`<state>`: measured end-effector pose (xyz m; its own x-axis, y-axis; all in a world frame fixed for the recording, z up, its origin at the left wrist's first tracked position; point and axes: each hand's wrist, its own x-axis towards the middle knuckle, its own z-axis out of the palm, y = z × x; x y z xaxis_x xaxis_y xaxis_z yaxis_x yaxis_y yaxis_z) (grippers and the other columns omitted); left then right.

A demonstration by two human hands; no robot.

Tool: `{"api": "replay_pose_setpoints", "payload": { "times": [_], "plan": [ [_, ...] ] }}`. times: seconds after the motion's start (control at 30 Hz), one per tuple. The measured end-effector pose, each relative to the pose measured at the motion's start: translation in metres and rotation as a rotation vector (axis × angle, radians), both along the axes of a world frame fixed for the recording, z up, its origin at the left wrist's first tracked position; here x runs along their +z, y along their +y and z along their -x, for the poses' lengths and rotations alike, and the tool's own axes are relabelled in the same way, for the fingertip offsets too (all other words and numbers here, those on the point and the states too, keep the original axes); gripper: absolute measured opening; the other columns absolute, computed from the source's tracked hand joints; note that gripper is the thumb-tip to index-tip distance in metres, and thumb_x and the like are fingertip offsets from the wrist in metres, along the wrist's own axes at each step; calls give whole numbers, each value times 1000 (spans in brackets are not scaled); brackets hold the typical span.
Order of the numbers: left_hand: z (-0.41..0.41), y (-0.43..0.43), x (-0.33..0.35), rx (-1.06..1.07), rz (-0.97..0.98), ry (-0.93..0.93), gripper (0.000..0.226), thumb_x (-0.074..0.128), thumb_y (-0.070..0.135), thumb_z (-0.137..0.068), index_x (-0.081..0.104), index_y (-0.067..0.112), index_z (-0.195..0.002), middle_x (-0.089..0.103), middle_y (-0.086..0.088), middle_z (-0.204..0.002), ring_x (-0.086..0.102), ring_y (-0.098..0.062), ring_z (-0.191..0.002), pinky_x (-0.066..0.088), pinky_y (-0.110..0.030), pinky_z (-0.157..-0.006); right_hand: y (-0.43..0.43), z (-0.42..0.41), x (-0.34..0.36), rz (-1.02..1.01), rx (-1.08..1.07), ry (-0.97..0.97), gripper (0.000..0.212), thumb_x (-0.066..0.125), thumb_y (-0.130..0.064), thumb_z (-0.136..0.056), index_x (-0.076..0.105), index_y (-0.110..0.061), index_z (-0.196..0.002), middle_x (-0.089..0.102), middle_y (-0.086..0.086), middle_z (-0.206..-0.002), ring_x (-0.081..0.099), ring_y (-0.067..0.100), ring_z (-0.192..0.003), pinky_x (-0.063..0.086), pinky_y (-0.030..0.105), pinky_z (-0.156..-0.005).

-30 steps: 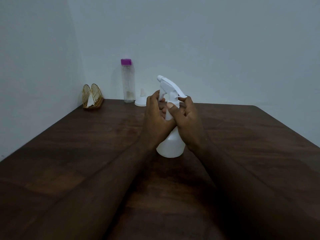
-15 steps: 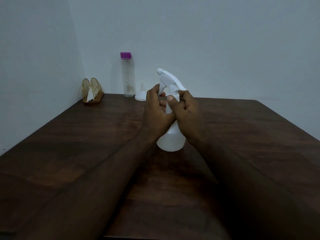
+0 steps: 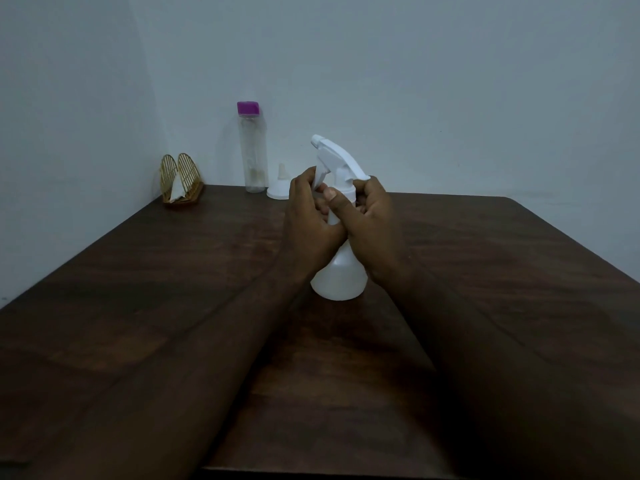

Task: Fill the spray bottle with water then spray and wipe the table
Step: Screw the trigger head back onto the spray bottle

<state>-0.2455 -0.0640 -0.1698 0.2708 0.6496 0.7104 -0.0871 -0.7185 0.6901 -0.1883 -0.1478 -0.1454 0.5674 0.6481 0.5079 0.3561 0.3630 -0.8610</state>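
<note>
A white spray bottle stands upright on the dark wooden table, its trigger head pointing left. My left hand grips the bottle's neck from the left, fingers curled round it. My right hand grips the collar under the trigger head from the right, thumb across the front. A clear water bottle with a purple cap stands at the back against the wall. A white funnel lies upside down beside it. The bottle's neck is mostly hidden by my hands.
A gold wire napkin holder with a white napkin sits in the back left corner. Walls close the table off at the back and left. The table's near edge runs along the bottom of the view.
My view has tilted slightly, so everything sits a little higher in the frame. Both hands stay on the spray bottle's neck, and the right-hand fingers have shifted a little round the collar.
</note>
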Motion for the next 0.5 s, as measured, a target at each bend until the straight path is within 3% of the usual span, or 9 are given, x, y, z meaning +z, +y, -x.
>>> {"api": "replay_pose_setpoints", "payload": {
  "times": [0.17,0.3,0.37,0.5],
  "plan": [
    [-1,0,1,-9,11,-10,77,73,47,-69,45,10,-131,57,0,-117,62,-12,-99,57,-31,-81,2,4,-1,-9,-31,-3,25,68,-26,-92,59,-11,-109,71,5,-98,71,17,-87,60,39,-79],
    [1,1,0,-36,33,4,77,76,40,-69,43,11,-132,57,7,-113,62,-8,-97,55,-22,-78,-5,1,3,40,113,6,21,52,-21,-101,60,-11,-119,72,6,-101,71,15,-91,58,27,-80],
    [1,0,0,-56,41,5,78,75,40,-69,41,10,-132,57,10,-112,63,-9,-99,56,-24,-81,-8,-1,6,63,134,-4,27,52,-21,-101,61,-6,-122,73,11,-103,72,19,-93,58,30,-83],
    [-1,-1,2,-38,60,20,82,77,38,-68,39,8,-135,57,0,-122,61,-14,-108,56,-35,-89,-5,1,7,46,67,29,26,58,-19,-98,61,-2,-118,72,15,-102,71,23,-92,59,35,-82]
  ]
}}
